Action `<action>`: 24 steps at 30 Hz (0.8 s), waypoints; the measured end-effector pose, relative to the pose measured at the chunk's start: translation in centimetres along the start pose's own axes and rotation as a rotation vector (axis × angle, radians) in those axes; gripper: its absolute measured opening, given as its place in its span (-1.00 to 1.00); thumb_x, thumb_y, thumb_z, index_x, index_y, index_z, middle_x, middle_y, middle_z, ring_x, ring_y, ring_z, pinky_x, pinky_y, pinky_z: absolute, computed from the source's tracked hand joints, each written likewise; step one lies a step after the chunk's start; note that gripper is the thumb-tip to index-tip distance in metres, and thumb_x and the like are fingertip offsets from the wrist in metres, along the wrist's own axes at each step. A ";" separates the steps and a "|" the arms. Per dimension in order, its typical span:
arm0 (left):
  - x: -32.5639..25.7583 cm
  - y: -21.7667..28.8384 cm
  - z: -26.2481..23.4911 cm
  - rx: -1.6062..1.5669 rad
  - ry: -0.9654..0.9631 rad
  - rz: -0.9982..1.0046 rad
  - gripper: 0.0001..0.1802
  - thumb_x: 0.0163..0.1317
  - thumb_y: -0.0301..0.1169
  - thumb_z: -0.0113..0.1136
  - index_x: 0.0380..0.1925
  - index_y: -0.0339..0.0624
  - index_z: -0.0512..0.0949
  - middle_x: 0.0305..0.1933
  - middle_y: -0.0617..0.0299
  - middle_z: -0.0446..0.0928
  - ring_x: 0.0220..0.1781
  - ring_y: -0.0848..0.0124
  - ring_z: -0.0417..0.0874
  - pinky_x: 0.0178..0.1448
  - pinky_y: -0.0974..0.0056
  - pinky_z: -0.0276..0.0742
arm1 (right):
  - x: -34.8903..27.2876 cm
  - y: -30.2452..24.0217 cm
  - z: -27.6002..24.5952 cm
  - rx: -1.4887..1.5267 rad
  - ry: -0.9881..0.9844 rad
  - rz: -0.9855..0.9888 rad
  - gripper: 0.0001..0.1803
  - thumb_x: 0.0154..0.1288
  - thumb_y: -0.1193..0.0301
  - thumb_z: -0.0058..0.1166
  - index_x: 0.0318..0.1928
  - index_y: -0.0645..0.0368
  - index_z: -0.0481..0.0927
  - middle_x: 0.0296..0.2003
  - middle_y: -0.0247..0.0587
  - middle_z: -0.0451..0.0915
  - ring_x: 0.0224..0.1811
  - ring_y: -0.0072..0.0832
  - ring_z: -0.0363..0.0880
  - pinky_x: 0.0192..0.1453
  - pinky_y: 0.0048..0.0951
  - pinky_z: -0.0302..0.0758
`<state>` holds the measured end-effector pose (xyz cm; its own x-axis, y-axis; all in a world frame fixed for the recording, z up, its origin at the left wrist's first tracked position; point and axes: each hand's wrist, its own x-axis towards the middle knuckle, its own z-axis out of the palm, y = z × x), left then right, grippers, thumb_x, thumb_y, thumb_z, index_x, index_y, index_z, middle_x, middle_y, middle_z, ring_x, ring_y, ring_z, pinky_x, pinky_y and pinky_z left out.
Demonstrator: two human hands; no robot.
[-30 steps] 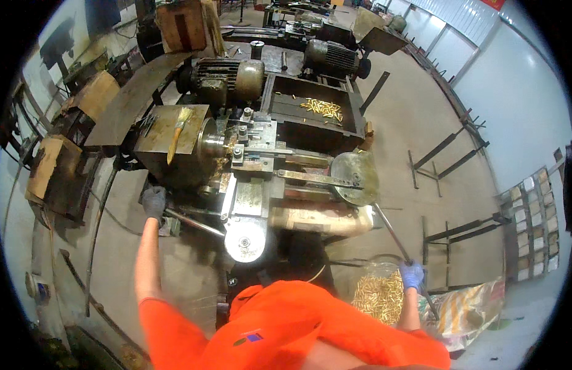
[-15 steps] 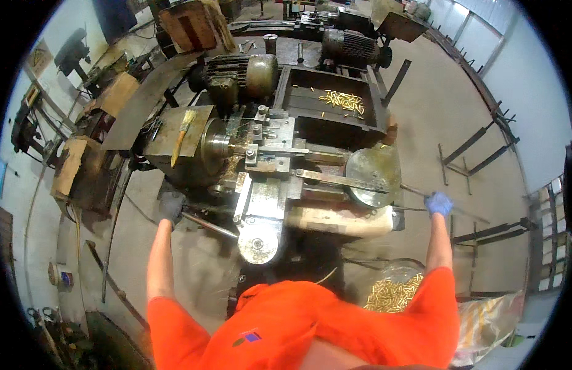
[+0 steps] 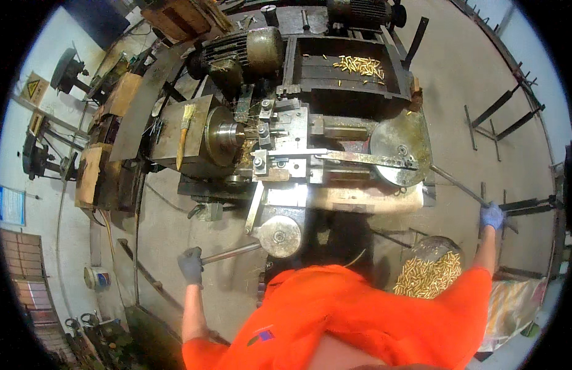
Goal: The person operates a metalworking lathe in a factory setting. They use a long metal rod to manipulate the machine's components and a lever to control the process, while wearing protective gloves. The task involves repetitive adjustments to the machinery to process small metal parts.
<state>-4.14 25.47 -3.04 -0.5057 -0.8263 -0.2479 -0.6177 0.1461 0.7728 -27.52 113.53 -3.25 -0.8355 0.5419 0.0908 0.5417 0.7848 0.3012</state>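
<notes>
- Clearly, the lathe (image 3: 292,154) fills the middle, and grey floor (image 3: 452,139) runs from its right edge toward some dark metal stands (image 3: 502,111), giving wide room at that side.
- At the near right of the lathe, the room is narrower: a round basin (image 3: 429,247) is there, and farther right a striped sack (image 3: 514,308).
- The lathe is of worn, stained steel, with bright flat faces in its middle and round plates at its near and right ends.
- Behind the lathe, a dark metal tray (image 3: 353,98) with straight walls contains small, slim brass-coloured pieces (image 3: 360,66); a bigger heap of similar pieces is in the basin.
- On the left block of the lathe lies a brush (image 3: 183,139), wooden handle, pale bristles.
- Right of the lathe, the right hand (image 3: 492,216), in blue glove, is wrapped around the right lever (image 3: 457,184); the rod extends beyond this grasp.
- At the near left of the lathe, the left hand (image 3: 190,266), in dark grey glove, touches the outer end of the left lever (image 3: 231,251), a smooth round bar; I cannot tell if its fingers close around it.
</notes>
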 end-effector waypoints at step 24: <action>-1.1 -0.4 -0.5 -0.048 0.036 0.039 -0.82 0.04 -0.39 0.17 -0.57 -0.31 0.54 -0.71 0.27 0.37 -0.78 0.48 0.36 -0.77 0.37 0.27 | -5.2 6.0 5.1 0.118 0.079 -0.064 -0.62 0.05 0.08 0.05 -0.30 0.13 0.62 -0.33 0.08 0.60 -0.23 0.00 0.57 -0.13 -0.10 0.48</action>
<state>-3.07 26.04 -2.80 -0.5061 -0.8397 -0.1969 -0.5680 0.1528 0.8087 -19.44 116.95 -6.74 -0.8711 0.4676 0.1503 0.4899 0.8495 0.1961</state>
